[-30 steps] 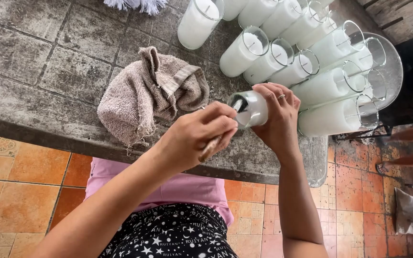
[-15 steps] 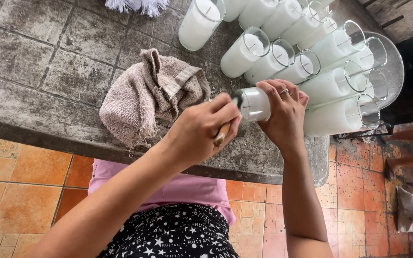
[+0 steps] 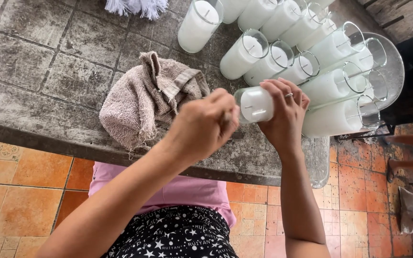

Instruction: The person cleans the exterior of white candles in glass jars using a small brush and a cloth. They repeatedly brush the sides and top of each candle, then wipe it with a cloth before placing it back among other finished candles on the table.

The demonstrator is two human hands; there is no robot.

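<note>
The right hand (image 3: pixel 285 112) grips a white wax-filled glass candle jar (image 3: pixel 255 104) tilted above the grey stone table (image 3: pixel 34 95); the left hand (image 3: pixel 206 126), fingers closed on something too hidden to identify, works at its mouth. Steadying the jar firmly should help.

A small home workshop for making candles, likely a patio: a rough, stained stone table (image 3: pixel 34 71) stands on worn orange floor tiles (image 3: pixel 20 177). Rows of glass jars filled with white wax (image 3: pixel 283 38) crowd the tabletop just beyond the held jar, and a crumpled beige rag (image 3: pixel 139 102) lies beside it
</note>
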